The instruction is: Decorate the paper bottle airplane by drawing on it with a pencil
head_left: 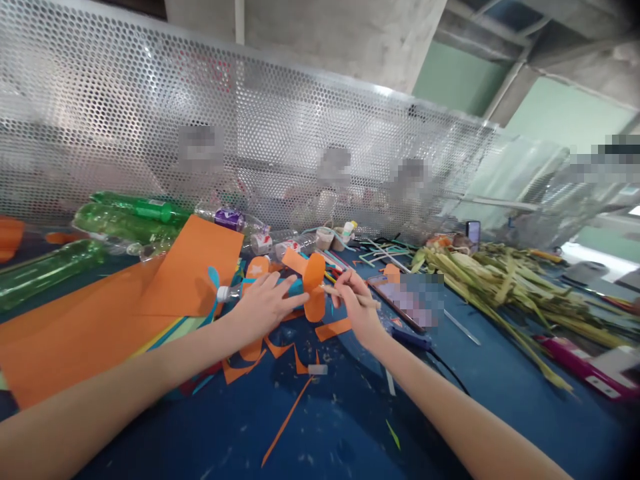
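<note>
A craft piece like a toy plane lies in front of me, made of a small plastic bottle with a white cap (pixel 223 293), blue paper and orange paper parts. Its rounded orange paper tail (pixel 314 288) stands up at the right end. My left hand (pixel 267 300) rests over the body, fingers spread around it and fingertips by the tail. My right hand (pixel 357 303) is closed in a pinch on a thin pale stick (pixel 371 303), whose far end points at the tail. A blue propeller-shaped paper piece (pixel 215 283) shows by the cap.
Orange card sheets (pixel 195 267) and green bottles (pixel 135 220) lie left. Orange scraps (pixel 277 347) and a short translucent stick (pixel 317 369) lie nearer. To the right are a phone (pixel 403 300), a blue corded tool (pixel 411 337) and dried husks (pixel 480 287). A perforated metal screen (pixel 280 127) stands behind.
</note>
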